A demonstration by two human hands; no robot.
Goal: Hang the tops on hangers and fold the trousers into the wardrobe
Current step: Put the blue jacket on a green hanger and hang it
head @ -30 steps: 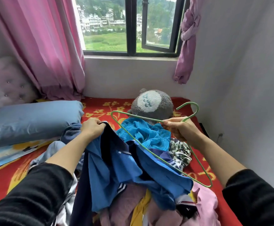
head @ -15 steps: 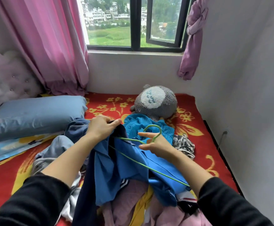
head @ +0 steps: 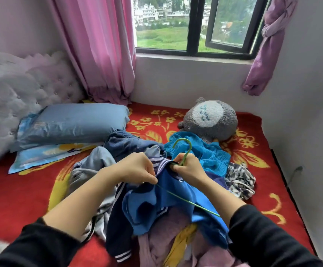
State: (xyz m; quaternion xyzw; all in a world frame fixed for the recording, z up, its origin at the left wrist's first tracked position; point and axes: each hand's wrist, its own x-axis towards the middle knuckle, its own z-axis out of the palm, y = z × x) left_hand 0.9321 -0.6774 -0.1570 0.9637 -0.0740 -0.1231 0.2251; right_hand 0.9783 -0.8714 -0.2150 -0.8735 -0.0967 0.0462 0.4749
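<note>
Green wire hanger [head: 183, 151] is flexing easily; right hand [head: 190, 167] is gripping its neck, left hand [head: 137, 168] is pinching the limp blue top's [head: 168, 197] collar.

blue top [head: 156, 201] with striped navy collar, bunched atop the clothes heap, green wire hanger [head: 184, 151] partly inside.
</note>
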